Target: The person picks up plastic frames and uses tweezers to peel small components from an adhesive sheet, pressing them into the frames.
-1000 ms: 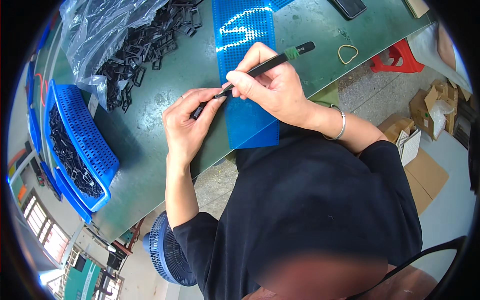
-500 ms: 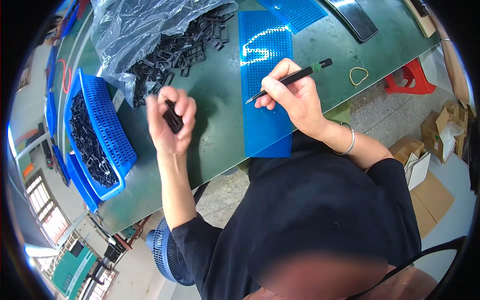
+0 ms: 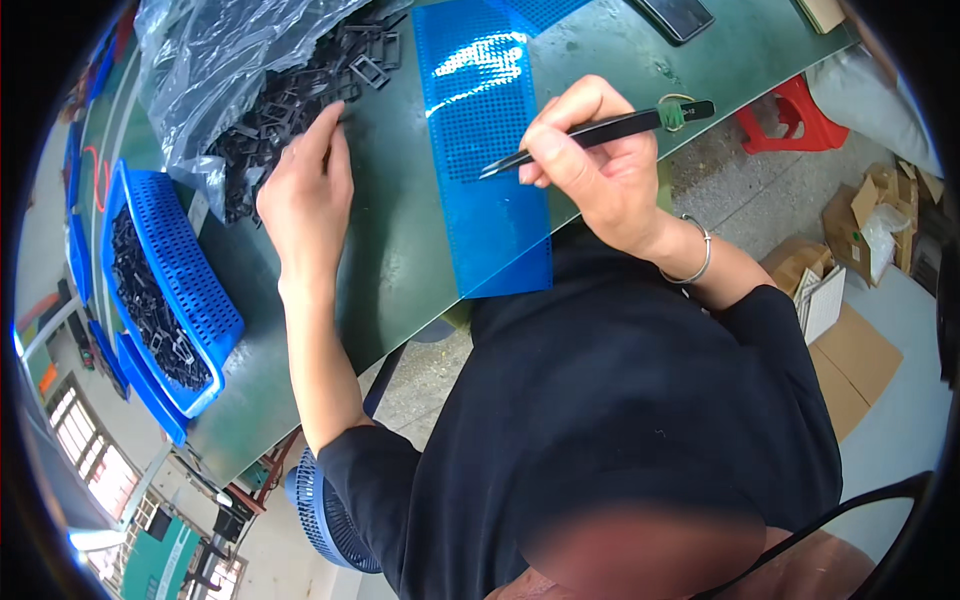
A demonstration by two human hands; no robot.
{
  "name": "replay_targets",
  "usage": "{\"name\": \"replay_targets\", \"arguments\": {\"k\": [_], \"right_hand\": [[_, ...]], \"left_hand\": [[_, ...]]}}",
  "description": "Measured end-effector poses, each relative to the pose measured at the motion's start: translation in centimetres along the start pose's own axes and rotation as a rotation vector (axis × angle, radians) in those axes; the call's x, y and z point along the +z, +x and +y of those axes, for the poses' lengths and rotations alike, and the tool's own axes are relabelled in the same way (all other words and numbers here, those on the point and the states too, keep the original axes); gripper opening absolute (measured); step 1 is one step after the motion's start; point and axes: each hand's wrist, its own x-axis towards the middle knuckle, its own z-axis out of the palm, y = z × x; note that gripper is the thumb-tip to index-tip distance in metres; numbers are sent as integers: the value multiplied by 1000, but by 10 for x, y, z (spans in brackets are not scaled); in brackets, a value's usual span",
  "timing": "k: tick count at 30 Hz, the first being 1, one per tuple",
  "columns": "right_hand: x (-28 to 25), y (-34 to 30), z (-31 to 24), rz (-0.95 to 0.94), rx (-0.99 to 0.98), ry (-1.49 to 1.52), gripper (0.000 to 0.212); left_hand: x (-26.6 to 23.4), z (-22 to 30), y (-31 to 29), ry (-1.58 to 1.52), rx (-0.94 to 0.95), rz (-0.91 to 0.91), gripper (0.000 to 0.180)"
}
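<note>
My right hand [image 3: 605, 170] holds black tweezers [image 3: 622, 127] with green wrapping near the rear end. Their fine tips point left, over a blue perforated sheet [image 3: 495, 225] on the table. At the left, my left hand [image 3: 308, 205] is at the edge of a pile of small black rectangular frame-like parts [image 3: 345, 60]. Its index finger and thumb reach out with a small gap between them; the other fingers and the palm are mostly hidden. A clear plastic bag [image 3: 215, 70] lies over and behind the pile.
A blue basket [image 3: 200, 270] of small black parts stands left on the green table [image 3: 390, 240]. A second blue sheet [image 3: 545, 10], a phone [image 3: 675, 15] and a rubber band [image 3: 672, 112] lie farther back. A red stool [image 3: 795, 120] and cartons [image 3: 860, 235] are at the right.
My left hand has turned over and moved left and away to the pile; the black part seen in it earlier no longer shows. The tweezers remain in my right hand. The whole view has shifted.
</note>
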Motion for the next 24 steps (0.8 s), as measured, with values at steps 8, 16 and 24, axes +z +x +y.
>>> {"name": "replay_targets", "arguments": {"k": [8,16,24], "right_hand": [[-7,-1,12,-100,211,-338,17],[3,2,19,-196,122,-643,19],[1,3,20,-254,87,-687,16]], "left_hand": [[-21,26,-18,-1092,-575,-508,25],[-14,51,-30,-1030,-567,-418,21],[-5,39,-37,-951,-538,-457,16]]}}
